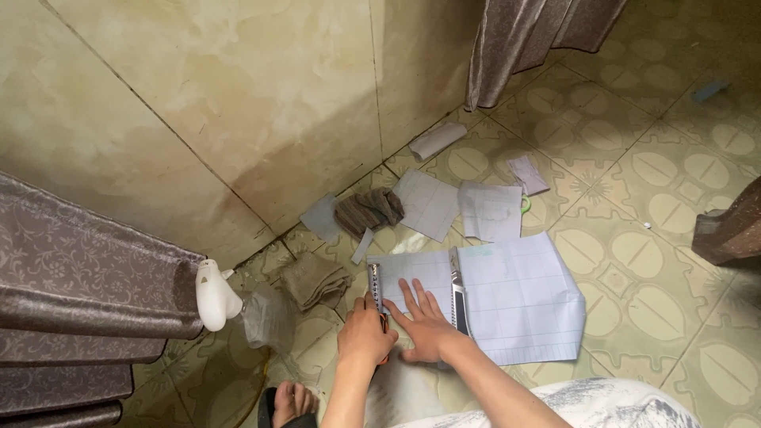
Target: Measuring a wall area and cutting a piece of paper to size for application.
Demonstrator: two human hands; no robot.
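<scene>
Two hands low in view, working on the patterned tile floor [634,269]. Large gridded sheet [515,297] lies flat there; used below as the landmark. Beyond its far edge: two smaller paper pieces [432,202], a folded scrap [527,173], a striped cloth [369,210]. Left of it: a tan folded cloth [313,279], clear plastic bag, white spray bottle [214,297] against the brown curtain [87,293]. Nothing covers the sheet except the hands and a utility knife [457,289] lying across it, long axis running near to far, tip toward the wall. Right hand [428,321] rests flat on the sheet's left part, fingers spread and extended. Left hand [366,333] at the sheet's left edge, fingers curled around a small orange-handled tool, kind unclear.
</scene>
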